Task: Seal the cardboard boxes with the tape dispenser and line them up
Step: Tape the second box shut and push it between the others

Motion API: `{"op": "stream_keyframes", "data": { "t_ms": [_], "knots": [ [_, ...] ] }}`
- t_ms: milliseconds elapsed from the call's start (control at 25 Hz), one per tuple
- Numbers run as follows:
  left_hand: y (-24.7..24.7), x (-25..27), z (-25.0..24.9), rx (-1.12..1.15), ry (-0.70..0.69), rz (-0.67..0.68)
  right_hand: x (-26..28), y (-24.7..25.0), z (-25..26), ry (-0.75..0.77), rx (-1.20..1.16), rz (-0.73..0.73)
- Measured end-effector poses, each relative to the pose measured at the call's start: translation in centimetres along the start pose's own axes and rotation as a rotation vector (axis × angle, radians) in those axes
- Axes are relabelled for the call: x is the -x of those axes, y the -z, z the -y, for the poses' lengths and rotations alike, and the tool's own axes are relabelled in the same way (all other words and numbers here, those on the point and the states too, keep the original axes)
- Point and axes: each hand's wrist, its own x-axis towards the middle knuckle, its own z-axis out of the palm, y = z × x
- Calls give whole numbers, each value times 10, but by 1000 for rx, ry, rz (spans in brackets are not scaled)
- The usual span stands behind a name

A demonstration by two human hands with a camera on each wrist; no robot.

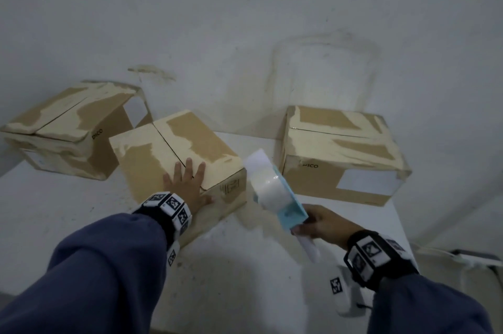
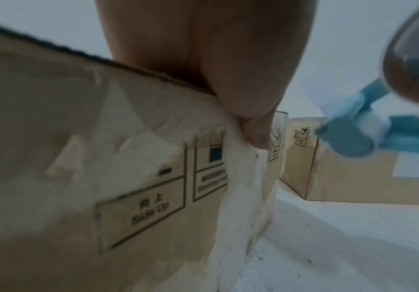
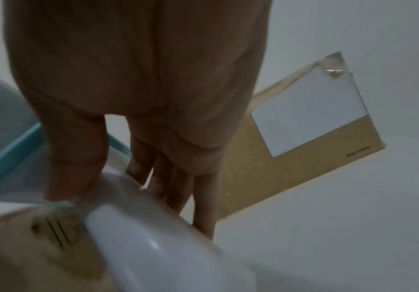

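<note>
Three worn cardboard boxes stand on a white table (image 1: 68, 197). My left hand (image 1: 187, 186) lies flat with spread fingers on the near corner of the middle box (image 1: 174, 151), thumb (image 2: 258, 136) down its side. The middle box's top flaps meet at an untaped seam. My right hand (image 1: 318, 222) grips the white handle (image 3: 168, 247) of a teal tape dispenser (image 1: 275, 189) with a clear tape roll, held in the air between the middle box and the right box (image 1: 343, 154). The left box (image 1: 68, 127) sits further back, one flap raised.
A stained white wall (image 1: 245, 21) rises right behind the boxes. The table's right edge (image 1: 400, 225) is close to the right box, with floor and a white cable (image 1: 468, 260) beyond. Bare tabletop lies between my arms at the front.
</note>
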Motion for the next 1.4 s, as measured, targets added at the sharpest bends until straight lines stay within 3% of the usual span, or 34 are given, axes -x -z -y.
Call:
{"op": "stream_keyframes", "data": {
  "t_ms": [240,600,680,800,840,920,1040,1200,1400],
  "knots": [
    [7,14,-33,-27,-51,90,-18,0,79,93,-433,-142],
    [41,50,-48,-83,-383,286,-48,-19,104,130,-298,-340],
    [59,40,-32,266,-319,253,-52,-23,110,134,-318,-356],
    [79,19,-4,1234,57,162,-54,-28,124,157,-346,-388],
    [82,12,5,1469,144,189,-56,-30,129,171,-344,-393],
    [85,-3,19,1769,191,323,-61,-34,137,200,-334,-390],
    [95,-21,30,1966,90,478,-75,-41,143,207,-332,-396],
    [103,-43,41,1980,36,451,-91,-50,147,206,-340,-418],
    [102,-68,62,1966,42,516,-105,-62,158,219,-375,-469]
  ]
}}
